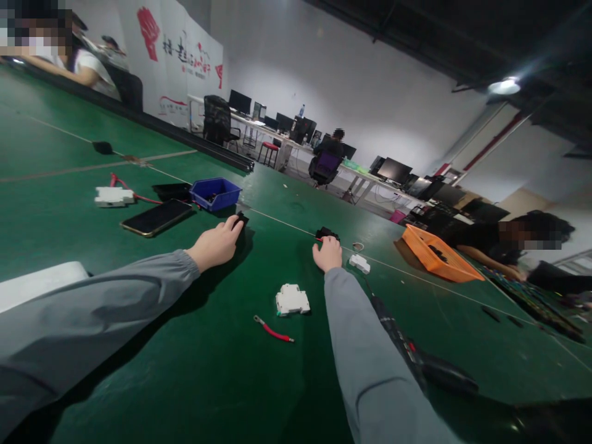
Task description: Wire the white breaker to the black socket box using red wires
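Observation:
My left hand [216, 244] is closed, its fingertips gripping a small black part [241, 219] just above the green tabletop. Further right, my right hand [329, 254] reaches forward with its fingers curled onto a black piece [327, 232]; the fingertips are partly hidden. Between my forearms lies a white circuit breaker [292, 300] on its side. Nearer me is a short red cable [274, 332] with a metal ring lug at one end. A second white breaker [359, 264] sits just right of my right hand.
Left of my left hand are a blue bin [216, 194], a phone [157, 217] and a white breaker [114, 197] with red cable. A black power screwdriver [402, 342] lies beside my right forearm. An orange tray [437, 256] stands farther right, near another person's arm [493, 262].

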`<state>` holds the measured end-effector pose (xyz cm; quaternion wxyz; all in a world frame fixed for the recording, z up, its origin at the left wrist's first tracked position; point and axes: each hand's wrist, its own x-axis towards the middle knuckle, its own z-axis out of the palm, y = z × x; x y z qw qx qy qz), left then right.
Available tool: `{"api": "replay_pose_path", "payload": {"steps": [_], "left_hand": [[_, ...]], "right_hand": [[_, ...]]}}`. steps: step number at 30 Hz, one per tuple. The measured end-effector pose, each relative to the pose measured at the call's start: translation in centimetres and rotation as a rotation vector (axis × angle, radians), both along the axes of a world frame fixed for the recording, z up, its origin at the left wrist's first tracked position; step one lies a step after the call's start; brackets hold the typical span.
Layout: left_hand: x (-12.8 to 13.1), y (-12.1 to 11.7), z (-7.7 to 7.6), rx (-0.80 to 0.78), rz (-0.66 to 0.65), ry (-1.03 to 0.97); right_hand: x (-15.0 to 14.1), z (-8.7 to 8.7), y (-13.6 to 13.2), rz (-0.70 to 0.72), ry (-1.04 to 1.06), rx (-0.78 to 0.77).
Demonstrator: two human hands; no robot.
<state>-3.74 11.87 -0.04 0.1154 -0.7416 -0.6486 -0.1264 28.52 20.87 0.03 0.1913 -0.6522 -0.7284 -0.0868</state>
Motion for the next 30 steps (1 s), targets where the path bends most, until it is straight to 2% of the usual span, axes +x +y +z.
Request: {"api": "replay_pose_path", "payload": {"steps": [2, 5, 8, 11, 14, 17, 21, 23, 24, 26, 30], "left_hand": [[0.0, -0.1, 0.2, -0.014, 0.000, -0.005], [0.1, -0.2, 0.4, -0.030, 0.000, -0.012], [0.2, -0.1, 0.4, -0.035, 0.000, -0.038], [0.0, -0.1, 0.4, -0.037, -0.002, -0.097], [-0.1, -0.1, 0.4, -0.021, -0.029, -0.161], [-0.3, 0.0, 0.3, 0.000, -0.070, -0.202], [-0.3, 0.2, 0.2, 0.009, -0.083, -0.220], [-0.4, 0.3, 0.1, 0.000, -0.073, -0.210], [-0.4, 0.4, 0.0, -0.005, -0.068, -0.203], [-0.4, 0.5, -0.2, -0.010, -0.068, -0.186], [-0.4, 0.6, -0.5, 0.010, -0.072, -0.147]], "right_hand": [[1.2, -0.9, 1.8, -0.049, 0.022, -0.029], [2.5, -1.8, 3.0, -0.105, 0.052, -0.072], [2.9, -2.4, 2.9, -0.105, 0.052, -0.102], [2.7, -2.5, 1.6, -0.053, 0.047, -0.138], [2.2, -2.1, -1.1, 0.084, 0.042, -0.180], [1.7, -0.9, -5.0, 0.288, 0.018, -0.243], [1.8, 1.4, -10.0, 0.605, 0.001, -0.419], [1.9, 2.1, -11.1, 0.710, 0.029, -0.510], [2.0, 2.4, -11.1, 0.701, 0.018, -0.505], [2.1, 2.6, -9.7, 0.575, -0.043, -0.399], [2.8, 2.6, -3.3, 0.273, -0.079, -0.155]]}}
